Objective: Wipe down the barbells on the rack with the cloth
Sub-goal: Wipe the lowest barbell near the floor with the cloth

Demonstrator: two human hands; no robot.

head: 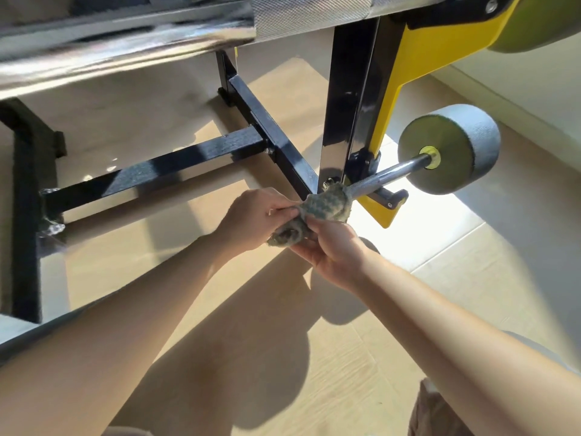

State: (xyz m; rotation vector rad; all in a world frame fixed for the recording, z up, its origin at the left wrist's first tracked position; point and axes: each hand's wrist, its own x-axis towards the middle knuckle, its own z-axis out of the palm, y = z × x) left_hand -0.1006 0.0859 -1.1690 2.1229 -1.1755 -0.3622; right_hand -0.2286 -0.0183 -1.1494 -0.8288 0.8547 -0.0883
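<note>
A grey-green cloth (323, 206) is wrapped round the shaft of the lowest barbell (393, 173), close to the rack's yellow cradle (382, 212). My left hand (254, 218) pinches the cloth's left end. My right hand (333, 247) grips the bunched cloth from below. The barbell's grey round weight (462, 149) sticks out to the right. A higher barbell's chrome shaft with a knurled band (301, 17) crosses the top of the view, very near the camera.
The rack's black upright (349, 99) stands just behind the cloth. Black base bars (176, 165) run across the pale wooden floor (471, 278). Another black leg (28, 215) stands at the left. A wall skirting (515, 99) runs along the right.
</note>
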